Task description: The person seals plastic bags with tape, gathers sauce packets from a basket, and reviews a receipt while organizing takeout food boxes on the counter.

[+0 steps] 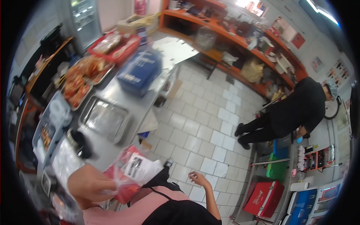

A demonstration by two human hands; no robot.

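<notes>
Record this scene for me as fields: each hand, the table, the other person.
Left hand: grips a red package with a white label
Right hand: free, nothing visible in it
Metal table: metal tray, blue box, red container
Other person: dark clothes, hair cover, standing across the tiled floor

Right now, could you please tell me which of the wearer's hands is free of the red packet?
The right hand is, loosely open and apart; the left hand grips the red packet with the white label.
</notes>
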